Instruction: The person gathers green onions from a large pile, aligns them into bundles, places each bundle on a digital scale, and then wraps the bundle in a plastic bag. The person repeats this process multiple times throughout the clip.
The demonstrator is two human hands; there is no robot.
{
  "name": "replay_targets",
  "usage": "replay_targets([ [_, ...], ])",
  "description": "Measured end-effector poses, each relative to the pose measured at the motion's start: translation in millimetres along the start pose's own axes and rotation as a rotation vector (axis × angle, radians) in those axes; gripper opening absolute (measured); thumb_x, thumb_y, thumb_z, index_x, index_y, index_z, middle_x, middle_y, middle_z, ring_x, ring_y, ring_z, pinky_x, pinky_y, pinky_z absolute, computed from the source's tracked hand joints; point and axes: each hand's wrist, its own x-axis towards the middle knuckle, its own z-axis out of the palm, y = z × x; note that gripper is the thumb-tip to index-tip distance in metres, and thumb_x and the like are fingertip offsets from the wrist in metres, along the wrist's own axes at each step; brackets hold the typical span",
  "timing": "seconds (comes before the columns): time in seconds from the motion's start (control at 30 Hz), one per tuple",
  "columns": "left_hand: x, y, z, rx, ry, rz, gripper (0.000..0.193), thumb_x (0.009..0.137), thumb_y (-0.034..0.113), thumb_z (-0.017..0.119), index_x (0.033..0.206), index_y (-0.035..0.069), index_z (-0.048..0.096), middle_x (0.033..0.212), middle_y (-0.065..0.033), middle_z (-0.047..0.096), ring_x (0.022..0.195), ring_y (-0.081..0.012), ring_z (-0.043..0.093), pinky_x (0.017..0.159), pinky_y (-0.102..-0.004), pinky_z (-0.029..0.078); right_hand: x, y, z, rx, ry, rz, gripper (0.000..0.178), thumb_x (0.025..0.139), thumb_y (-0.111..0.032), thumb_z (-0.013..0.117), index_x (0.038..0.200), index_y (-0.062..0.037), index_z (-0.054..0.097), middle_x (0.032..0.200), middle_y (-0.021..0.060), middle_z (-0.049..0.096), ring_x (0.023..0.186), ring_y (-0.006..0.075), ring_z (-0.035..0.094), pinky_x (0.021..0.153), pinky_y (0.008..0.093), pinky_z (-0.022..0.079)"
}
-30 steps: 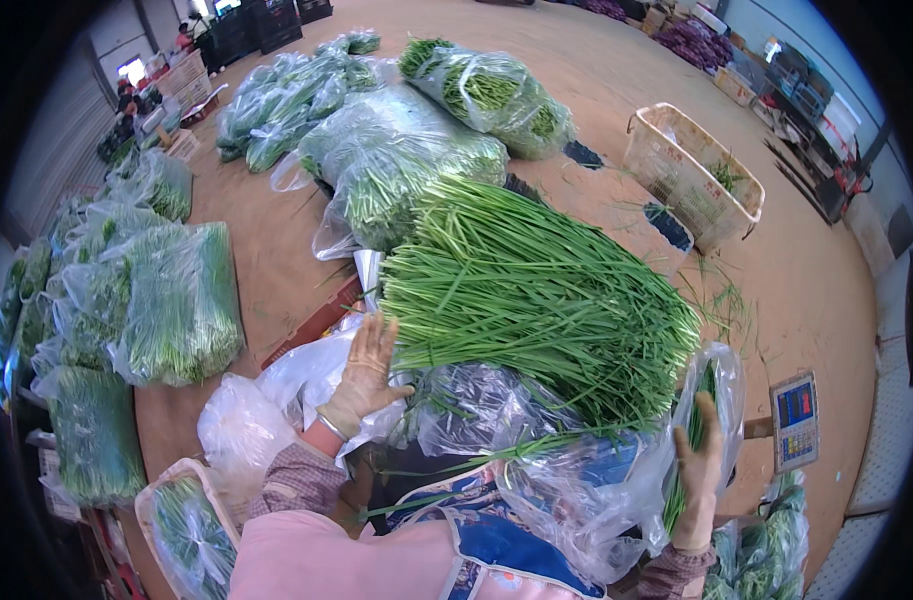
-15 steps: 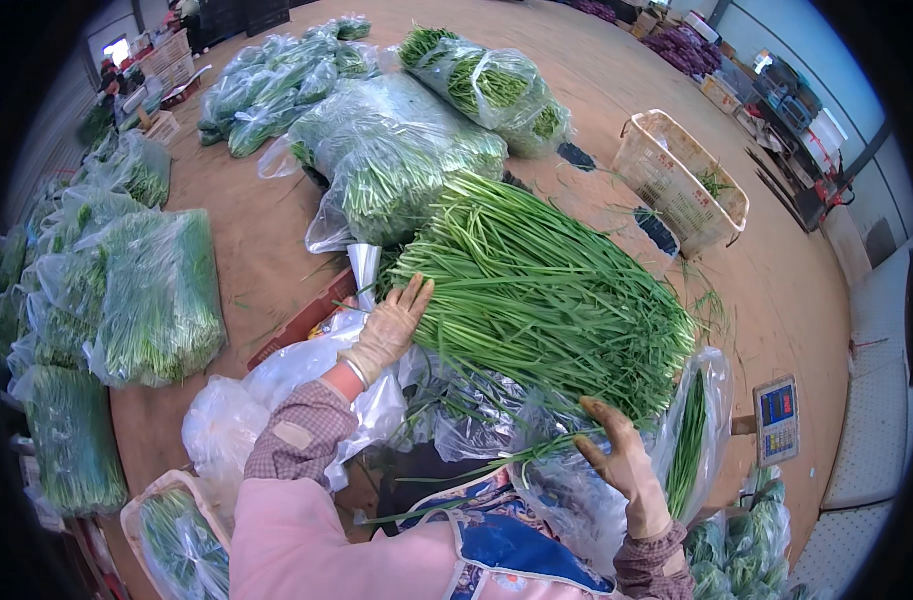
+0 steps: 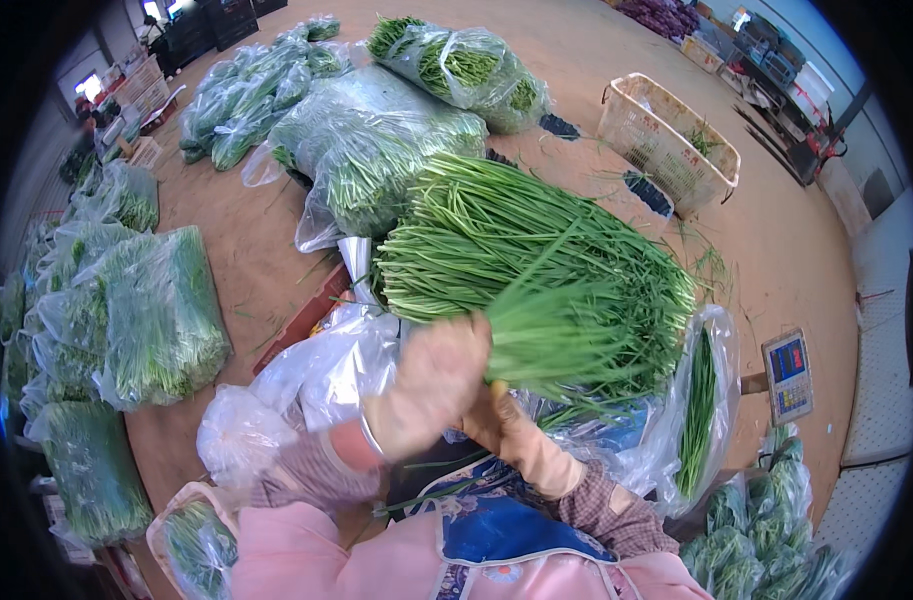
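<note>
A large heap of long green garlic chives (image 3: 536,230) lies in front of me, pale stem ends to the left and leaf tips to the right. My left hand (image 3: 441,370), gloved and smeared by motion, grips a bunch of chives (image 3: 556,335) lifted off the heap's near side; its leaves blur to the right. Close below it, my gloved right hand (image 3: 511,430) reaches in toward the stem ends, with its fingertips partly hidden by the left hand. Clear plastic wrap (image 3: 326,350) lies to the left, near my left forearm. Chives in a clear bag (image 3: 694,430) rest on the right.
Bagged bundles of greens (image 3: 166,310) are stacked at left, and more bags (image 3: 376,140) lie beyond the heap. A pale plastic crate (image 3: 666,140) stands far right. A scale display (image 3: 788,375) is at right, above several bagged vegetables (image 3: 756,520). A basket (image 3: 191,545) sits lower left.
My left hand has come down and right from the stem ends and now holds a bunch. My right hand has moved left from the leaf tips to beside it. The view has shifted slightly.
</note>
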Motion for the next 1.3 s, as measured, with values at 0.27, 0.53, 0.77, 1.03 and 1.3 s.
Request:
replay_targets([
  [0.27, -66, 54, 27, -0.317, -0.323, -0.104, 0.053, 0.081, 0.027, 0.061, 0.119, -0.006, 0.046, 0.098, -0.023, 0.061, 0.086, -0.0315, 0.063, 0.063, -0.0348, 0.053, -44, 28, -18, 0.293, 0.399, -0.099, 0.054, 0.085, -0.035, 0.059, 0.125, 0.0005, 0.046, 0.12, 0.0124, 0.055, 0.112, 0.0267, 0.052, 0.1, 0.0418, 0.039],
  [0.53, 5, -12, 69, -1.07, 0.161, -0.126, 0.052, 0.094, 0.039, 0.044, 0.131, 0.002, 0.042, 0.127, -0.0165, 0.05, 0.12, -0.0252, 0.046, 0.099, -0.0341, 0.035, -45, 15, -11, 0.382, 0.29, -0.175, 0.056, 0.082, -0.028, 0.065, 0.124, 0.002, 0.045, 0.11, 0.012, 0.059, 0.085, 0.0206, 0.059, 0.07, 0.0311, 0.05],
  [0.77, 38, -71, 179, -1.732, -0.016, -0.448, 0.056, 0.095, 0.046, 0.037, 0.131, 0.003, 0.04, 0.13, -0.0123, 0.048, 0.119, -0.0204, 0.045, 0.101, -0.0319, 0.032, -86, -44, 69, 0.39, 0.144, -0.176, 0.083, 0.073, -0.032, 0.072, 0.135, 0.0032, 0.029, 0.093, 0.0056, 0.059, 0.072, 0.0132, 0.051, 0.059, 0.0242, 0.043],
  [1.03, 27, -34, 89, -1.893, -0.081, -0.292, 0.06, 0.089, 0.043, 0.053, 0.131, 0.002, 0.04, 0.128, -0.0135, 0.048, 0.115, -0.0218, 0.047, 0.098, -0.0342, 0.037, -104, -111, 68, -0.429, 0.534, -0.583, 0.062, 0.074, -0.019, 0.063, 0.125, 0.0076, 0.04, 0.09, 0.0152, 0.064, 0.062, 0.0199, 0.06, 0.055, 0.0281, 0.049],
  [1.3, -9, 62, 131, -2.302, -0.387, -0.52, 0.059, 0.083, 0.033, 0.064, 0.128, 0.002, 0.042, 0.122, -0.0114, 0.053, 0.113, -0.0232, 0.051, 0.096, -0.0396, 0.042, -84, -68, -29, -0.259, 0.752, 0.161, 0.035, 0.089, -0.025, 0.056, 0.108, 0.0043, 0.055, 0.089, 0.0097, 0.064, 0.075, 0.0189, 0.061, 0.067, 0.0331, 0.051],
])
